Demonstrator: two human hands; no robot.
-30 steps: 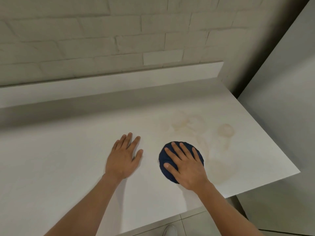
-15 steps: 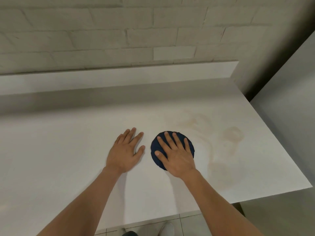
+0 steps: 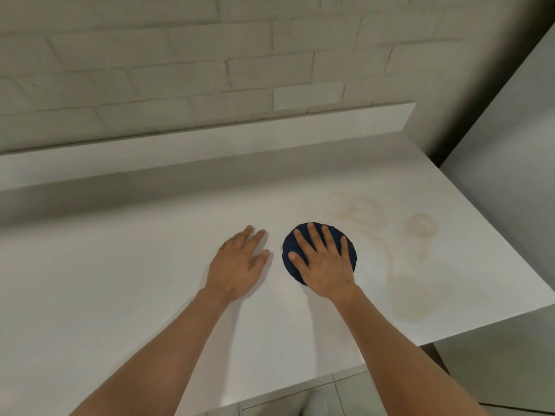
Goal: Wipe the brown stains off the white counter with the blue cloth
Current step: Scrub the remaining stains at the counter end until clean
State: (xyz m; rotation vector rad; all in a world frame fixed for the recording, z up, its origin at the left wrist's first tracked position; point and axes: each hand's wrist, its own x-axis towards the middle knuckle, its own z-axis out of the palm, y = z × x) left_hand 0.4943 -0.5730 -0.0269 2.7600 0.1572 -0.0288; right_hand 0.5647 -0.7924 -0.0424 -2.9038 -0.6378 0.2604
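A dark blue cloth [image 3: 289,250], bunched into a round pad, lies on the white counter [image 3: 120,280]. My right hand [image 3: 324,262] presses flat on it with the fingers spread and straight. My left hand [image 3: 237,265] rests flat on the bare counter just left of the cloth, fingers straight. Faint brown stains [image 3: 420,226] spread to the right of the cloth: a ring mark at the far right, smears [image 3: 351,208] beyond the cloth, and a pale patch [image 3: 414,304] near the counter's front right corner.
A low white backsplash ledge [image 3: 210,145] runs along the back under a white brick wall. A grey panel [image 3: 510,145] stands just past the counter's right edge. The counter's front edge and a tiled floor [image 3: 345,394] show at the bottom.
My right hand has slid the cloth left and away from the front corner stains, closer to my left hand. My left hand has stayed flat in about the same spot.
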